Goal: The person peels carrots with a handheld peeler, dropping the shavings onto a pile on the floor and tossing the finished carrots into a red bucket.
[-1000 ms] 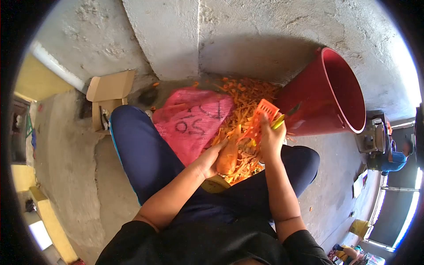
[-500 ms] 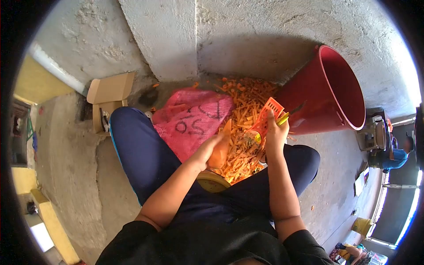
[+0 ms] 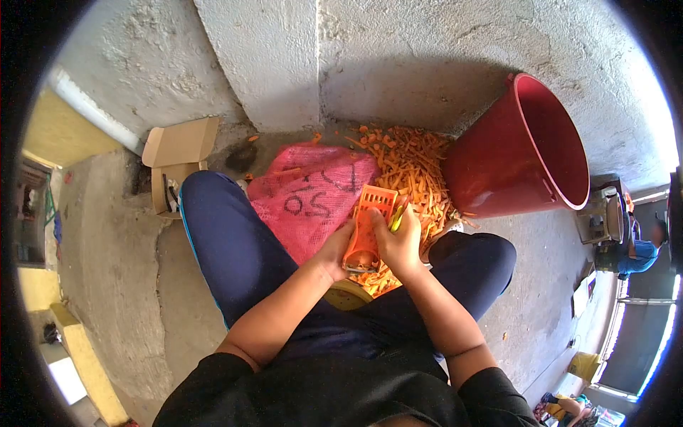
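Observation:
My right hand is closed around an orange slotted plastic tool that looks like a hand grater. A yellow-green handle-like piece sticks out by its fingers. The tool lies over the thick orange carrot, which my left hand grips from the side. Most of the carrot is hidden beneath the tool. Both hands are close together above a yellowish container between my legs. Carrot peelings are heaped just beyond them.
A pink mesh sack with black writing lies ahead, left of the peelings. The large dark red bucket leans at the right by the wall. An open cardboard box stands at left. A person in blue is far right.
My right hand has moved left and down, bringing the orange tool from above the peelings onto the carrot. My left hand has stayed nearly in place, still gripping the carrot.

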Demonstrator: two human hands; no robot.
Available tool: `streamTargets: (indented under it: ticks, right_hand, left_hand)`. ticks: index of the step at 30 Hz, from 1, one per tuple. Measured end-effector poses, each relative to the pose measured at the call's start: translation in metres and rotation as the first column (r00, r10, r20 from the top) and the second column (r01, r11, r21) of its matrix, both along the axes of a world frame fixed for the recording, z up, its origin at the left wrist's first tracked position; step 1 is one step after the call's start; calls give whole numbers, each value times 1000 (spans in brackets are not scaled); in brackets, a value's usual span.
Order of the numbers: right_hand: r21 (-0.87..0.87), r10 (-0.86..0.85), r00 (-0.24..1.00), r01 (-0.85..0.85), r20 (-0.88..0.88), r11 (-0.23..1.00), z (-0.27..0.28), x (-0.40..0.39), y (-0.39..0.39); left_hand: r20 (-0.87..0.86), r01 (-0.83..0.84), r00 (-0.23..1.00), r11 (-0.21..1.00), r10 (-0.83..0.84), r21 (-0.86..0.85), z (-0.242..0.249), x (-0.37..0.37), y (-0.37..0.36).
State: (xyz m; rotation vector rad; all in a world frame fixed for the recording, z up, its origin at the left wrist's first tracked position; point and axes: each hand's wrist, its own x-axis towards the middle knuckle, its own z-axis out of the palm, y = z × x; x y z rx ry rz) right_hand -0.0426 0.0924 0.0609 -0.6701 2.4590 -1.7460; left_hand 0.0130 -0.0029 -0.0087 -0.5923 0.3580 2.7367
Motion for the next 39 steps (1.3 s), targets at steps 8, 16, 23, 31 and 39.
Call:
streamTargets:
  ticks: [8, 16, 23, 31, 39]
  right_hand:
    - [38, -248, 950, 259, -192, 965, -17, -37, 8]
    - [40, -466, 872, 477, -150, 878, -18, -84, 21]
    - [84, -678, 711, 699, -186, 710, -32, -131, 55]
    - [-45, -405, 913, 403, -53, 914, -21, -87, 33]
    - [-263, -93, 938, 188, 335, 946, -12, -25, 7]
  left_hand:
    - [-36, 126, 991, 992, -127, -22, 3, 8, 1]
    - [90, 136, 988, 984, -126, -112, 16, 8, 9]
    - [-20, 234, 969, 945, -245, -229, 43, 16, 1]
    - [-97, 151, 929, 606, -357, -781, 15, 13, -9]
    - [59, 8, 998, 990, 1, -140, -18, 5, -7]
